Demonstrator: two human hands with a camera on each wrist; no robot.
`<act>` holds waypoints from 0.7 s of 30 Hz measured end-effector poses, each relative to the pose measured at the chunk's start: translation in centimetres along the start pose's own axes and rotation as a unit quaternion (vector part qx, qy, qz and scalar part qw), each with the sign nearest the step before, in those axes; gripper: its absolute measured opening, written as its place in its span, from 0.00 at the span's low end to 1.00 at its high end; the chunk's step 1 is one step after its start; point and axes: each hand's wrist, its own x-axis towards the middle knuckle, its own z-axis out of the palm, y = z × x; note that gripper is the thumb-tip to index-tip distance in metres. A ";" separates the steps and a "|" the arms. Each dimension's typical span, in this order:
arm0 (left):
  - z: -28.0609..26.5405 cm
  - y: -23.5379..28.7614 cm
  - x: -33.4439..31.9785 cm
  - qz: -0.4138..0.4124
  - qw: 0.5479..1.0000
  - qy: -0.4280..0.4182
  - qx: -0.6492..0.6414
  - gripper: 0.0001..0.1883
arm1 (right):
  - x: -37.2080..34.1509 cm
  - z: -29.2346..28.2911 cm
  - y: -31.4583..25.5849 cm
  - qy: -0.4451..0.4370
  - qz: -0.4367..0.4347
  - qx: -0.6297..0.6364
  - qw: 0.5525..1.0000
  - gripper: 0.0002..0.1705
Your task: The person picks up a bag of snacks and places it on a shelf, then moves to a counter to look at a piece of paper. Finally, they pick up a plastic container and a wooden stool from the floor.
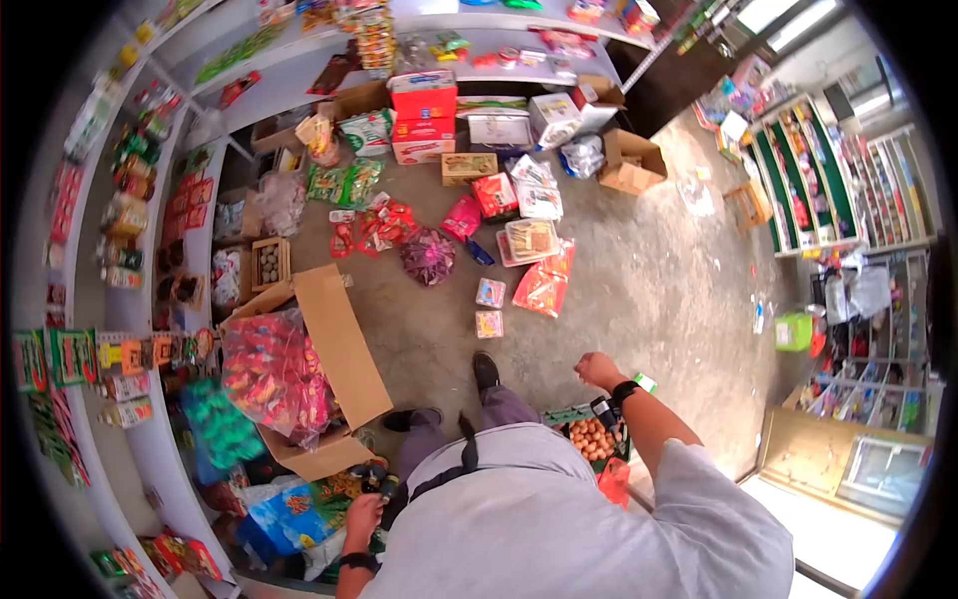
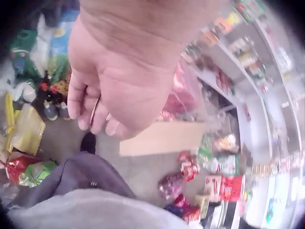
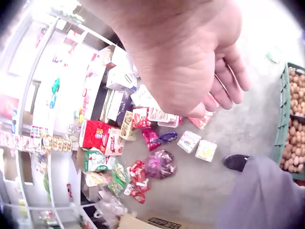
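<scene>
My left hand (image 1: 363, 514) hangs beside the body at the lower left, near a blue packet (image 1: 289, 517) and the open carton (image 1: 344, 344) of pink packets. In the left wrist view that hand (image 2: 112, 76) has loosely bent fingers and holds nothing. Out to the right, my right hand (image 1: 600, 370) is above the floor near a green crate of eggs (image 1: 591, 439). Seen from the right wrist, the hand (image 3: 190, 62) holds nothing, its fingers loosely bent. Two small square packs (image 1: 490, 293) (image 3: 206, 150) lie on the floor in front of the feet.
Red boxes (image 1: 424, 118), a purple bag (image 1: 428, 257), red packets (image 1: 387, 227) and a clear tray (image 1: 531, 240) stand or lie on the floor ahead. Stocked shelves (image 1: 150, 230) line the left and back. An open carton (image 1: 633, 163) sits at the back right.
</scene>
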 end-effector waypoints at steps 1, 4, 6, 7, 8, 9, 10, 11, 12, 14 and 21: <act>2.0 1.7 0.9 0.039 0.997 -0.046 0.053 0.06 | -1.0 -1.2 0.3 0.015 0.050 0.101 0.993 0.17; 5.4 4.0 6.1 0.012 0.994 -0.095 0.058 0.07 | -3.3 -2.5 3.3 0.038 0.024 0.154 0.987 0.17; 8.8 9.0 7.9 -0.009 0.997 -0.070 0.044 0.07 | -4.3 -2.4 5.7 0.038 0.085 0.219 0.971 0.13; 9.5 10.2 9.1 0.003 0.997 -0.071 0.039 0.07 | -5.0 -1.9 7.4 0.039 0.105 0.254 0.961 0.13; 10.4 11.9 9.7 0.015 0.997 -0.070 0.034 0.07 | -5.6 -1.4 8.9 0.041 0.125 0.287 0.949 0.13; 11.3 13.4 9.9 0.015 0.996 -0.076 0.045 0.08 | -6.4 -0.8 10.4 0.042 0.144 0.321 0.935 0.13; 12.4 15.8 9.3 0.016 0.995 -0.083 0.056 0.08 | -7.6 -0.5 11.3 0.065 0.134 0.307 0.940 0.12; 13.0 17.5 9.1 0.019 0.994 -0.089 0.067 0.08 | -8.6 0.2 12.7 0.068 0.155 0.305 0.937 0.14; 13.0 17.5 10.2 0.035 0.991 -0.097 0.087 0.09 | -9.6 1.0 14.1 0.071 0.175 0.303 0.934 0.17; 13.3 18.2 12.5 0.021 0.981 -0.118 0.153 0.09 | -11.1 1.5 13.8 0.078 0.218 0.363 0.902 0.15; 14.5 22.6 16.8 0.019 0.969 -0.125 0.214 0.10 | -16.4 3.4 10.0 0.085 0.216 0.441 0.867 0.12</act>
